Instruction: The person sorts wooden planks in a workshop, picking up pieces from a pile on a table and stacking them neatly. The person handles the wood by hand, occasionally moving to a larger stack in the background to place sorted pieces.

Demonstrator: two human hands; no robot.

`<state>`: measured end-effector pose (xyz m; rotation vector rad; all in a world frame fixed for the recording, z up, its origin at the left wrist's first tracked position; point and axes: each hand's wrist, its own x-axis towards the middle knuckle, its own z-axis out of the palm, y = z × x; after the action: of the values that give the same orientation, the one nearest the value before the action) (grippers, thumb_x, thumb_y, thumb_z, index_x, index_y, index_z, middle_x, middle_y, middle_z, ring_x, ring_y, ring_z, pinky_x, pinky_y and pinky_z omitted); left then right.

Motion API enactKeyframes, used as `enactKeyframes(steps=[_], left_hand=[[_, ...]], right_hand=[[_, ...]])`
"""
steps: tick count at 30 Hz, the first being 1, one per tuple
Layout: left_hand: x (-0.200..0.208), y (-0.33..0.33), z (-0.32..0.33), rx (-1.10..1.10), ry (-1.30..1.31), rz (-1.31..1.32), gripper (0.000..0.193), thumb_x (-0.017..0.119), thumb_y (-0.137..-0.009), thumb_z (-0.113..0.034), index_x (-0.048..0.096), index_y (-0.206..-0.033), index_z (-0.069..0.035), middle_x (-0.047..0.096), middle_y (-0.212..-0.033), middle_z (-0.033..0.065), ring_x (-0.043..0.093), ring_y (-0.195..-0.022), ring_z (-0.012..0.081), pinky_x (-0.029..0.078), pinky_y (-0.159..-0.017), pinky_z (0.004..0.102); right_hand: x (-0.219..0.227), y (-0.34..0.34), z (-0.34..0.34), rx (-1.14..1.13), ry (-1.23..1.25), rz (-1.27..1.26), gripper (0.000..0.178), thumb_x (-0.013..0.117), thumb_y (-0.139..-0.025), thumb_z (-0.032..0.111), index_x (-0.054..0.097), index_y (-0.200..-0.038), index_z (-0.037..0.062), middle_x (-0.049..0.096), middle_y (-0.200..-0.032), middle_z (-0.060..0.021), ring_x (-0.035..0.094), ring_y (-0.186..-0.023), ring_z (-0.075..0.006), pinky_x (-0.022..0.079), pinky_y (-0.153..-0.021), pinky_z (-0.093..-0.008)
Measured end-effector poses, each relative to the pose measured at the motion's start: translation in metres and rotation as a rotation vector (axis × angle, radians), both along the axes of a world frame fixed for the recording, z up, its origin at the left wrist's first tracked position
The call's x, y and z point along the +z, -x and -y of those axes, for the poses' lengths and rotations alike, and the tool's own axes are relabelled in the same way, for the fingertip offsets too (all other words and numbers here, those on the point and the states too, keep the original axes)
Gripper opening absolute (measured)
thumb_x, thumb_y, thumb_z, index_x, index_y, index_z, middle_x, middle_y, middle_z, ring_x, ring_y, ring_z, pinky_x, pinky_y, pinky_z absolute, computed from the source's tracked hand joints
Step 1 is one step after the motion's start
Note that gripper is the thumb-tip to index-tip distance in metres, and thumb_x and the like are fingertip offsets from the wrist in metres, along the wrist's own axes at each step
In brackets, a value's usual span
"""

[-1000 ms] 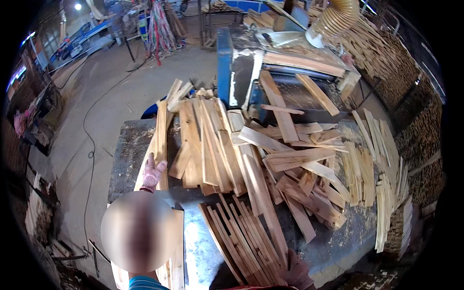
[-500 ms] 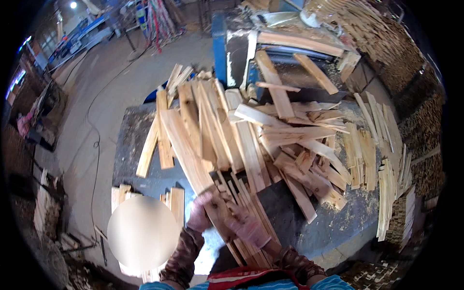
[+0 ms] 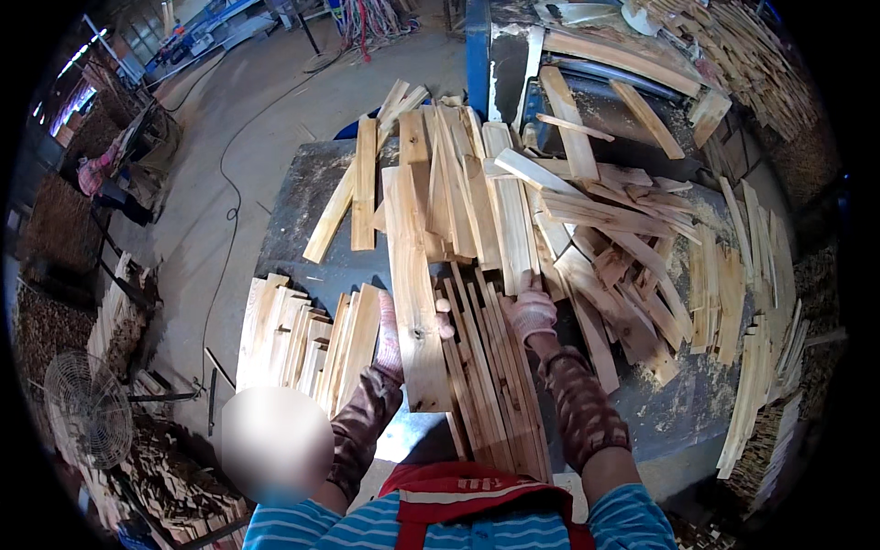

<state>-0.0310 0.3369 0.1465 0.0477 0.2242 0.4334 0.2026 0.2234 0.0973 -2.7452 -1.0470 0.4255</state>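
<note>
A long, wide wooden board point(image 3: 418, 321) stands out lengthwise before me, a dark knot near its lower half. My left hand point(image 3: 390, 341), in a pale glove, is closed round this board from beneath, its fingertips showing at the right edge. My right hand point(image 3: 533, 316), gloved as well, is closed at the near end of a pale board point(image 3: 507, 220) in the loose pile; its fingertips are partly hidden. Between my forearms lie several narrow wood strips point(image 3: 490, 367), side by side and pointing away from me.
Loose boards point(image 3: 440, 197) cover the far part of the dark table point(image 3: 298, 192). A stack of short boards point(image 3: 289, 335) stands at the left. More offcuts point(image 3: 632, 275) are heaped on the right. A machine point(image 3: 513, 73) rises behind, a caged fan point(image 3: 89, 408) stands left, and another person point(image 3: 110, 188) is far left.
My right hand has let go of the wide board and moved right to a board in the pile. The left hand keeps the wide board, now turned straighter. The whole view has shifted.
</note>
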Motion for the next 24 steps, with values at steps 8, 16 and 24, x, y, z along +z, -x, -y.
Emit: enactKeyframes(steps=[8, 16, 24], left_hand=[[0.011, 0.027, 0.023, -0.002, 0.012, -0.246, 0.076, 0.050, -0.092, -0.070, 0.052, -0.132, -0.006, 0.064, -0.104, 0.0214, 0.066, -0.083, 0.0313, 0.057, -0.077, 0.0462], [-0.076, 0.115, 0.077, 0.022, -0.485, -0.854, 0.061, 0.058, -0.094, -0.055, 0.057, -0.116, 0.003, 0.067, -0.094, 0.0154, 0.068, -0.081, 0.0274, 0.058, -0.075, 0.0416], [-0.179, 0.123, 0.139, -0.103, -0.565, -1.165, 0.022, 0.067, -0.090, -0.018, 0.064, -0.105, -0.002, 0.067, -0.090, 0.0058, 0.065, -0.077, 0.0193, 0.054, -0.066, 0.0348]], right_hand=[[0.030, 0.002, 0.048, -0.033, 0.058, -0.234, 0.089, 0.078, -0.070, 0.045, 0.042, -0.137, -0.0018, 0.056, -0.130, -0.0267, 0.058, -0.120, -0.0387, 0.049, -0.099, -0.0449], [0.022, 0.068, 0.204, -0.209, 0.194, -0.242, 0.076, 0.077, -0.073, 0.038, 0.046, -0.133, 0.0026, 0.057, -0.126, -0.0203, 0.061, -0.112, -0.0341, 0.052, -0.094, -0.0435], [0.039, 0.096, 0.248, -0.443, -0.970, -1.742, 0.056, 0.051, -0.091, 0.037, 0.055, -0.131, -0.0026, 0.068, -0.112, -0.0153, 0.068, -0.096, -0.0273, 0.055, -0.084, -0.0396]])
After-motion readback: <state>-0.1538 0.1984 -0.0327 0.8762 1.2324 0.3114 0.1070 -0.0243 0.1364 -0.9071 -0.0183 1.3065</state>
